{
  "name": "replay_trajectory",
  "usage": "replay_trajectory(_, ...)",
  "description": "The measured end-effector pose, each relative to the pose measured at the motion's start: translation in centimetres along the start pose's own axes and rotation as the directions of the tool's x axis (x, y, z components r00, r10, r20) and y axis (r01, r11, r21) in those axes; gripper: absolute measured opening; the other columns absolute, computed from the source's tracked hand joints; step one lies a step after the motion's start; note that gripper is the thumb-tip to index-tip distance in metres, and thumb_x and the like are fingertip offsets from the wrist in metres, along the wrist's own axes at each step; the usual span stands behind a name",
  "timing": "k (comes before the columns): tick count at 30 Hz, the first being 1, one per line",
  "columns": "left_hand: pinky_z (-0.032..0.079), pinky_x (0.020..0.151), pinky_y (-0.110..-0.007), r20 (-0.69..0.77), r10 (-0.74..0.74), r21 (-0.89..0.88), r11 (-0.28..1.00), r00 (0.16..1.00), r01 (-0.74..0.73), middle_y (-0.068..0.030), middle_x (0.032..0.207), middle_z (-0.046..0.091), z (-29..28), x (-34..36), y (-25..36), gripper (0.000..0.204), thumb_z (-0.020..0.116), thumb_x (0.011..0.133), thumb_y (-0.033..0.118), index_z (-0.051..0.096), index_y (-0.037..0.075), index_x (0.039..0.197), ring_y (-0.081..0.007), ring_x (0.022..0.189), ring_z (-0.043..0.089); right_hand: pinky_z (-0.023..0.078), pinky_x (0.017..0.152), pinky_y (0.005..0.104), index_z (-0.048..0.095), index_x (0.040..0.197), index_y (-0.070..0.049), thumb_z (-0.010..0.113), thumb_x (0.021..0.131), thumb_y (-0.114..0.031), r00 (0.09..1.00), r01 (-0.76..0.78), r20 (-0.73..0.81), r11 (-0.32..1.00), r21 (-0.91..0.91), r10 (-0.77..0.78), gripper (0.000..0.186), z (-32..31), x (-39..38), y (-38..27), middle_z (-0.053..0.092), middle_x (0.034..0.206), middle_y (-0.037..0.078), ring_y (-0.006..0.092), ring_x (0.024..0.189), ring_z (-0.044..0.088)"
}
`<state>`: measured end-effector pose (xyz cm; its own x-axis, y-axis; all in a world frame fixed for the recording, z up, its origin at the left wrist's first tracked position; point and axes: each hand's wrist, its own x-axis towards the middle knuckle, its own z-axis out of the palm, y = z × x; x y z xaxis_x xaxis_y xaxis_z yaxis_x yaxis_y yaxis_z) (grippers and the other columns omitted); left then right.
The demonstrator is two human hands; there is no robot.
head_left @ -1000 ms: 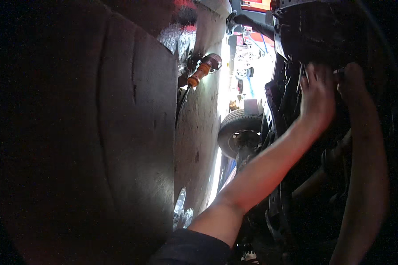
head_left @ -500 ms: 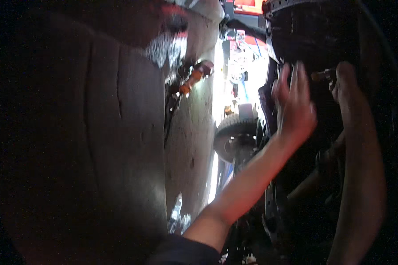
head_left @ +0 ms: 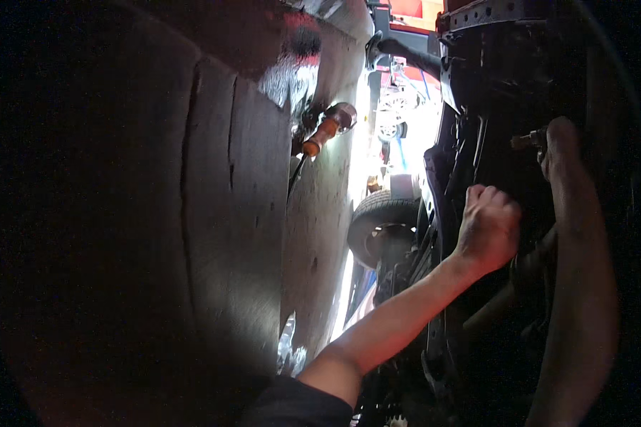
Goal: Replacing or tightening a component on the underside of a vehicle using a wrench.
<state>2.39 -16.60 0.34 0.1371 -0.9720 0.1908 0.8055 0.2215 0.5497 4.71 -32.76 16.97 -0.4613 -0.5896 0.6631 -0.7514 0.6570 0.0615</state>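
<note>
My left hand (head_left: pixel 488 222) is closed in a fist beside the dark underside of a vehicle (head_left: pixel 477 92), its back toward me. Whatever its curled fingers may hold is hidden. Higher and farther right, my right hand (head_left: pixel 559 146) is closed around a short metal piece with a brass-coloured end (head_left: pixel 527 140). That end points left, toward the underbody; the rest of the piece is covered by the fingers. In the deep shade between my arms, a dim third forearm (head_left: pixel 495 309) can be made out, but not whose it is.
An orange-handled thing with a thin dark stem or cord (head_left: pixel 320 136) lies on the stained floor (head_left: pixel 313 235) at left. Crumpled shiny plastic (head_left: pixel 287 345) sits nearer. A tyre (head_left: pixel 377 220) stands ahead by the bright gap. A dark bar (head_left: pixel 409 53) crosses the top.
My left hand has come down from the underbody, and its spread fingers have closed into a fist. My right hand keeps its hold on the brass-ended piece. The view has shifted slightly.
</note>
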Motion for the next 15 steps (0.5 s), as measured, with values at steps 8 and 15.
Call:
replay_trajectory(8,0.044,0.043,-0.035,0.276,-0.418,-0.945,0.049,0.865,0.325,-0.0058,0.057,0.054,0.4,8.0,-2.2,0.029,0.059,0.098,0.028,0.059,0.006,0.080,-0.0186,0.047,0.054,0.039,0.044,0.0278,0.050,0.092,-0.011,0.047,0.092,-0.022,0.997,0.024,0.072,1.000,-0.001,-0.024,0.012,-1.6,2.2,1.6,0.049,0.079,0.003,0.0141,0.054,0.044)
replay_trajectory(15,0.042,0.043,-0.035,0.498,-0.120,-0.831,-0.349,0.859,0.433,-0.0056,0.053,0.049,-1.8,5.3,-0.2,0.022,0.058,0.095,0.024,0.060,0.006,0.084,-0.0177,0.043,0.049,0.039,0.044,0.0278,0.050,0.091,-0.011,0.047,0.092,-0.022,0.998,0.046,0.037,0.999,-0.013,-0.046,0.011,-2.9,1.1,1.5,0.049,0.079,0.003,0.0141,0.054,0.044)
